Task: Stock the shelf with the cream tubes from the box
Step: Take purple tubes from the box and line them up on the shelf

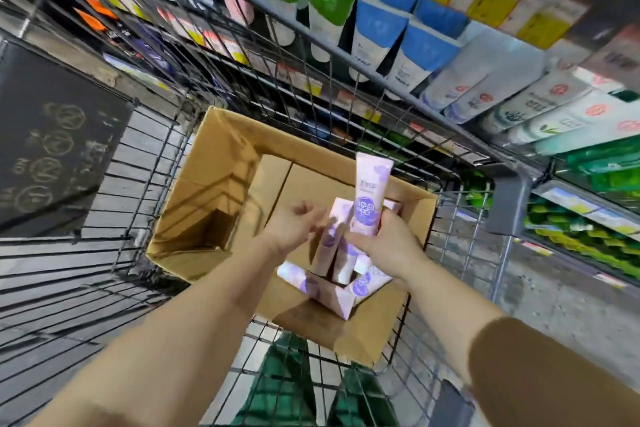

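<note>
My right hand (382, 246) is clamped low on an upright lilac cream tube (370, 196); it looks light and squashy, so I'd hold near the cap. Left hand (294, 224) is loosely curled beside it; whether it grips anything I can't tell.

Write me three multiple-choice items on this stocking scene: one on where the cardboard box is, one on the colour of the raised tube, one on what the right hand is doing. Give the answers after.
1. Where does the cardboard box sit?
A. On the floor
B. Inside the wire cart
C. On a shelf

2. What colour is the raised cream tube?
A. Pale pink with purple
B. Green and white
C. Yellow

3. What is the right hand doing?
A. Hanging empty
B. Resting on the cart rim
C. Gripping the raised tube upright

Answers: 1 B, the cart's wire walls surround the box. 2 A, the tube is pale pink with a purple patch. 3 C, its fingers close around the tube's lower end, while the left hand reaches for other tubes in the box.
</note>
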A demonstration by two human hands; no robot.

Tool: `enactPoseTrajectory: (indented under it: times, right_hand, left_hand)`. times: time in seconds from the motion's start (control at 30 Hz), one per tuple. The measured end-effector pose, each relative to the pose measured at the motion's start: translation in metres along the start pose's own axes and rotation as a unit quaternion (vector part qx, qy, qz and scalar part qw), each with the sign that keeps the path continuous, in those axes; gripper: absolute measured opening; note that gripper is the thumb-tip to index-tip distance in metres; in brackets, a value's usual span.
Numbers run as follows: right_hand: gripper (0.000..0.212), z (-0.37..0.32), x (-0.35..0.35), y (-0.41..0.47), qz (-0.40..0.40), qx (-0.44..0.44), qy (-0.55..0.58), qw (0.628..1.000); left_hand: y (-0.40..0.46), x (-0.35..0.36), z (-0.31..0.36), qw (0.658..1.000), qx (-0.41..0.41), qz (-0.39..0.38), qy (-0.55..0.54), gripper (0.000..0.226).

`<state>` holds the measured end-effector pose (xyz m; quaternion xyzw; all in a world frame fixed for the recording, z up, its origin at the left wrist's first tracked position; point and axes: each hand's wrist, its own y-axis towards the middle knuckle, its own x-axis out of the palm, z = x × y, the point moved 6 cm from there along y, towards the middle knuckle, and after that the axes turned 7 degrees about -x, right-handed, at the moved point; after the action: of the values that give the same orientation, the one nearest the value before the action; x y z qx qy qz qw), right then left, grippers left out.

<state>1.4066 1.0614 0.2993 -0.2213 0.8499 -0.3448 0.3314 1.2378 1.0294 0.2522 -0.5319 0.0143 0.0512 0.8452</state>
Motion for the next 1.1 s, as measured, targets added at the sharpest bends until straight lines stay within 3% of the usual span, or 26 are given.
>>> enactPoseTrajectory:
  times: [0.07, 0.13, 0.2, 0.27, 0.47, 0.8, 1.0, 1.1]
  right_hand:
    - [0.033, 0.012, -0.005, 0.001, 0.017, 0.001, 0.029, 0.999]
    - [0.03, 0.018, -0.006, 0.002, 0.024, 0.003, 0.048, 0.999]
    - [0.035, 0.015, -0.006, 0.001, 0.021, -0.009, 0.05, 0.998]
    - [0.045, 0.01, -0.006, 0.0, 0.019, -0.019, 0.054, 0.998]
    - [0.034, -0.019, -0.015, -0.02, 0.011, -0.031, 0.102, 0.994]
    - [0.033, -0.095, -0.086, -0.108, 0.024, -0.117, 0.11, 0.987]
    - [0.014, -0.113, -0.179, -0.176, 0.037, -0.176, 0.104, 0.978]
    - [0.016, -0.105, -0.24, -0.209, 0.052, -0.202, 0.119, 0.971]
  left_hand:
    - [0.019, 0.012, -0.026, 0.992, -0.007, 0.052, 0.111, 0.035]
    - [0.03, 0.031, -0.055, 0.984, -0.032, 0.03, 0.17, 0.048]
    - [0.035, 0.039, -0.068, 0.979, -0.038, 0.023, 0.201, 0.042]
    - [0.036, 0.035, -0.068, 0.978, -0.04, 0.033, 0.2, 0.03]
    - [-0.001, -0.001, -0.026, 0.99, -0.012, 0.03, 0.135, 0.034]
    - [-0.144, -0.002, 0.088, 0.987, 0.149, -0.06, 0.011, 0.046]
    - [-0.235, 0.058, 0.158, 0.953, 0.271, -0.133, 0.003, 0.059]
    - [-0.283, 0.109, 0.195, 0.928, 0.334, -0.163, 0.013, 0.042]
